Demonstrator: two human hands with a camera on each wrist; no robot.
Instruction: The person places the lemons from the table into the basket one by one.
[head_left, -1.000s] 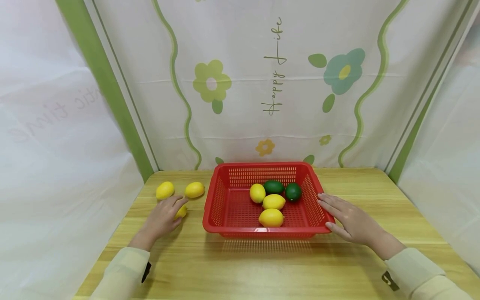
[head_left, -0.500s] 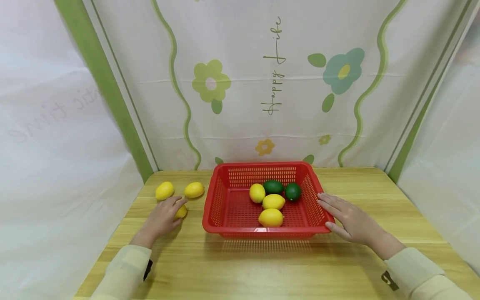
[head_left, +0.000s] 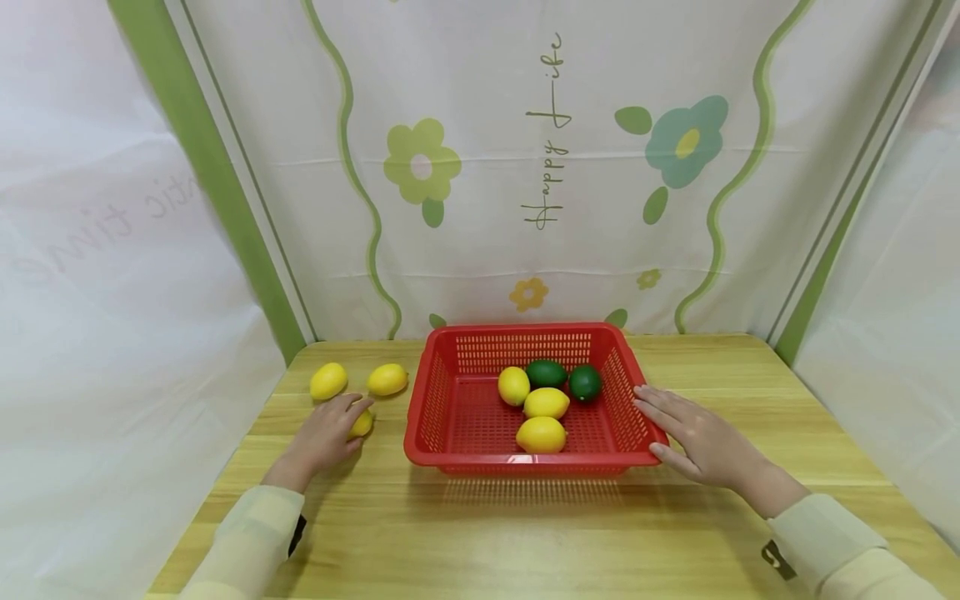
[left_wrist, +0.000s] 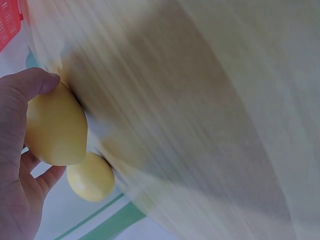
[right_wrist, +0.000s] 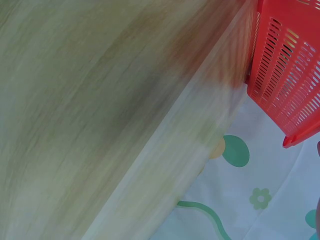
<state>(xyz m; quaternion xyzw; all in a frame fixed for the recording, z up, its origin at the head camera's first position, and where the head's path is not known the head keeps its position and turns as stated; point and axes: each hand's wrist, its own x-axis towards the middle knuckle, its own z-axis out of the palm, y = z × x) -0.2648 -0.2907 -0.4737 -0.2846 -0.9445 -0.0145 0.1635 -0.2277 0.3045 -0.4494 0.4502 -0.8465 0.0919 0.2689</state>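
My left hand [head_left: 322, 437] grips a yellow lemon [left_wrist: 59, 125] at the table's left side; in the left wrist view the thumb and fingers curl round it. Two more lemons lie just beyond that hand, one at far left [head_left: 328, 381] and one nearer the basket [head_left: 387, 380]. A red plastic basket [head_left: 525, 460] stands in the middle, holding several lemons [head_left: 542, 435] and two dark green fruits [head_left: 585, 382] whose kind is unclear. With fingers fairly straight, my right hand [head_left: 697, 437] rests on the basket's right rim.
The wooden table [head_left: 525, 542] extends in front of the basket and to both sides. Behind it hangs a white curtain [head_left: 480, 242] with flower prints, and more white cloth [head_left: 135, 333] closes off the left and right sides.
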